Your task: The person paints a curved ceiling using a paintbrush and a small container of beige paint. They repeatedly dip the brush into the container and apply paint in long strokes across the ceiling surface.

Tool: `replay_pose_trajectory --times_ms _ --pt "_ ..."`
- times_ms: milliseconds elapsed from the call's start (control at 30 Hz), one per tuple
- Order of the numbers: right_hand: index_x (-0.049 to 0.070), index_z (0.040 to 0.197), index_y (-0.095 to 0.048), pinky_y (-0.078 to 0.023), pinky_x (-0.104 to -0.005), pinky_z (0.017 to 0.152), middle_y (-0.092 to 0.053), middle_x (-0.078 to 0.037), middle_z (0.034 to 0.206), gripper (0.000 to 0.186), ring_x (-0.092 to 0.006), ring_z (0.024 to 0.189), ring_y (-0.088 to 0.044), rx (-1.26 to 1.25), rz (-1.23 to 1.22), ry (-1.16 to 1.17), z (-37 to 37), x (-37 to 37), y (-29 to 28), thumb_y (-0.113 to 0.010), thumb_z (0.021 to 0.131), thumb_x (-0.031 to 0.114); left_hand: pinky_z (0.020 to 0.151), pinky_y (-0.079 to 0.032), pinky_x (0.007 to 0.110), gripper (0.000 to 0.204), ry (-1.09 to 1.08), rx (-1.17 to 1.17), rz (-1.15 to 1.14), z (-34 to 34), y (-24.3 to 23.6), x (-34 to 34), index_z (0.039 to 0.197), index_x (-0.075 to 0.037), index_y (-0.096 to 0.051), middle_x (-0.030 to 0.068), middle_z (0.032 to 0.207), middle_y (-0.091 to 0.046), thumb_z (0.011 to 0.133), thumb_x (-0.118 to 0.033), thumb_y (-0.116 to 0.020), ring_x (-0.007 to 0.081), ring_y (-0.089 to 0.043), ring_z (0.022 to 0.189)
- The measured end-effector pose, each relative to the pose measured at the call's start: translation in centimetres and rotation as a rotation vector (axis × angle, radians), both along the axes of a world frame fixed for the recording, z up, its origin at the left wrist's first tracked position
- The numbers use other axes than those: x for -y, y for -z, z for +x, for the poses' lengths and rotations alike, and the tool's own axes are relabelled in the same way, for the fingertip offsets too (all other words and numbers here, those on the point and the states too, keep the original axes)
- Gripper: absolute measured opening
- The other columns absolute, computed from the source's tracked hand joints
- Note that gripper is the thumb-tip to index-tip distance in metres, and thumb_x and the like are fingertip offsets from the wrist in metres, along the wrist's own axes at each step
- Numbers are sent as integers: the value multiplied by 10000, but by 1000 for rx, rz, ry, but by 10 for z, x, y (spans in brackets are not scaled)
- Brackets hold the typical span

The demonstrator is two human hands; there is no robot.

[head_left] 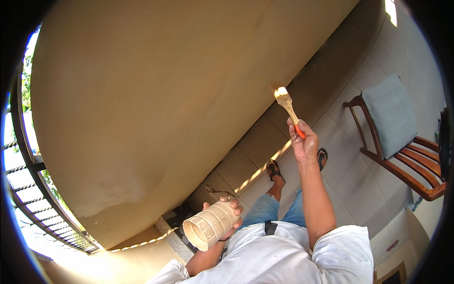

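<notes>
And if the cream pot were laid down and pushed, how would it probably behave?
The cream pot would probably roll, being round. It seems light enough, since the left hand holds it alone. Its ridged outside might make it less slippery.

From the head, a fisheye view looks down, close above the white shirt (269, 258), toward tiled floor (347, 182).

Daylight glares through the black metal railing (22, 135) at left; the smooth tan wall (156, 94) lies dim; a sunlit strip crosses the grey tiled floor (352, 182); straight edges bend toward blackened corners.
</notes>
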State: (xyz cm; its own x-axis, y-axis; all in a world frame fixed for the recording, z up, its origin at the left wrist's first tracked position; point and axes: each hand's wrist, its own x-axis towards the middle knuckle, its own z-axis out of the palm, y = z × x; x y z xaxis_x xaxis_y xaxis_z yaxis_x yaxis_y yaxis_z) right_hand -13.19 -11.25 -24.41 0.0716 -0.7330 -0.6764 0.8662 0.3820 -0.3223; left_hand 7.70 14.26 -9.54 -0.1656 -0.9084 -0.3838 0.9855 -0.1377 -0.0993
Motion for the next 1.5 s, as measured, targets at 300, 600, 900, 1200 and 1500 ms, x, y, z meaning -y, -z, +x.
replay_pose_trajectory --times_ms 300,600,900,1200,1500 --pt "-19 1189 -628 -374 -236 454 -569 -17 803 295 -85 603 -521 -276 -263 -435 42 83 -58 -540 1084 242 866 -548 516 550 -27 21 -20 -14 -19 20 1337 -125 -576 173 1301 -518 991 -544 -664 338 -490 1231" --pt "30 903 -614 -377 -315 464 -527 -2 669 331 -133 538 -509 -943 -671 -386 166 175 -35 -564 1092 297 854 -562 514 575 -78 79 -24 -29 -17 16 1368 -115 -599 167 1310 -512 1014 -569 -609 333 -497 1231" --pt "61 965 -583 -372 -278 447 -478 28 658 363 -82 501 -466 -377 -303 -450 104 124 -51 -511 1106 388 877 -544 513 555 -62 83 -34 -18 -9 8 1354 -126 -597 173 1315 -509 1005 -556 -636 339 -488 1225" --pt "16 942 -534 -462 -399 462 -543 -86 682 393 -220 480 -534 -705 -478 -746 191 105 -35 -517 1100 376 842 -559 496 578 -101 99 -27 -11 -13 -24 1373 -130 -598 154 1304 -524 1010 -580 -607 324 -503 1220" --pt "57 973 -566 -418 -329 488 -535 -27 740 292 -134 570 -526 -464 -442 -766 174 -5 -10 -559 1066 334 841 -560 498 564 -89 157 -29 -6 -3 -28 1369 -134 -595 155 1300 -527 1017 -575 -603 326 -518 1215"
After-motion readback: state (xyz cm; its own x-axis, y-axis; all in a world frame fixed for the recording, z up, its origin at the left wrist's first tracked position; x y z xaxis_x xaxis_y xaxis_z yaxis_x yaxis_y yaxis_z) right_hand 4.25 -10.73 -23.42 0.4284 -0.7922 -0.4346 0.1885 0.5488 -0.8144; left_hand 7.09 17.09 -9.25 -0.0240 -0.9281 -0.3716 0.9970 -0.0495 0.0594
